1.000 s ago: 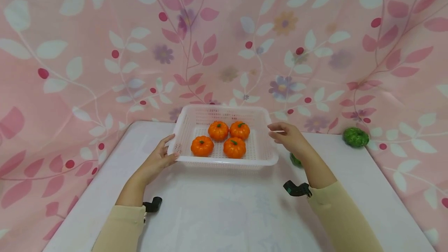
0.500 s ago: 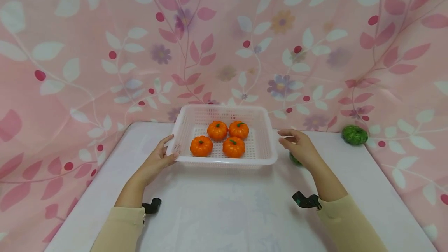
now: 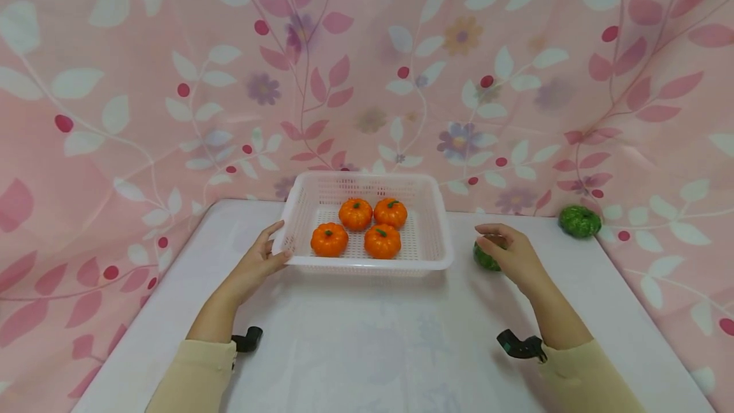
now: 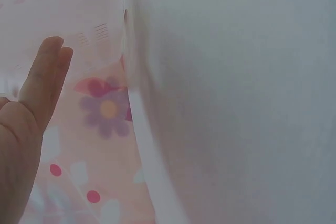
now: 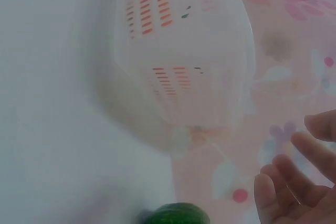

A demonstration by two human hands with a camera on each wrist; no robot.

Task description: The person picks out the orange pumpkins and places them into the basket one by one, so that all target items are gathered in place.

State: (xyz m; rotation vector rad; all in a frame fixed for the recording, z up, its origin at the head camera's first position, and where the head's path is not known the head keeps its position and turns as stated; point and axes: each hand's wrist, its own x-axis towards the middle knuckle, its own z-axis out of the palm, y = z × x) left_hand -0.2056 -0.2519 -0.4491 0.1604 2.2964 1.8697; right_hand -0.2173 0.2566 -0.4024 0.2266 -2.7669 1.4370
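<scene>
A white perforated plastic basket [image 3: 424,265] stands at the back of the table, with several small orange pumpkins [image 3: 382,241] inside. My left hand [image 3: 255,266] is at its left side, thumb on the front corner of the rim. In the left wrist view, the fingers [image 4: 46,69] lie straight along the basket wall. Right of the basket, my right hand [image 3: 516,260] hovers at a mottled green pumpkin [image 3: 486,259], partly covering it in the head view. The fingers [image 5: 296,174] are loosely bent and hold nothing; the green pumpkin's top shows at the right wrist view's bottom.
Another green pumpkin [image 3: 580,222] sits at the table's back right corner. A pink floral cloth [image 3: 367,81] hangs right behind the white table [image 3: 367,343]. Each wrist carries a small black camera mount [image 3: 522,345].
My right hand has moved away from the basket's right side, rightward to the nearer green pumpkin, uncovering more of it. The left hand and the basket stay in place.
</scene>
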